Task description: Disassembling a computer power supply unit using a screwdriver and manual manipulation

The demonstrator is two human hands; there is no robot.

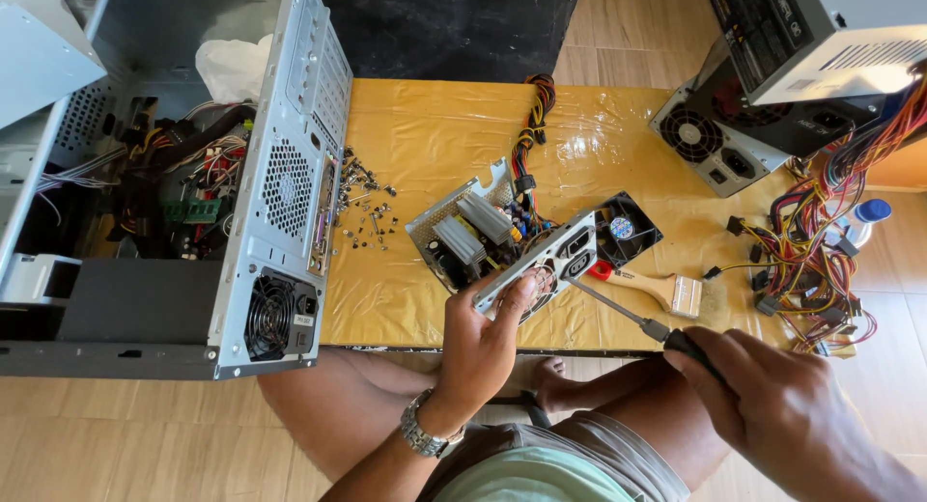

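The floor [116, 444] was laid in light wood-look planks, evenly lit by bright daylight. A low table [425, 125] stood on it, its top wrapped in wrinkled yellow plastic sheeting that threw back glare near the far right. A dark panel [449, 29] rose just behind the table's far edge.

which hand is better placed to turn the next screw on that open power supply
Right, probably. The right hand already holds the screwdriver, its tip at the rear panel of the open power supply. The left hand grips that panel's edge, steadying it.
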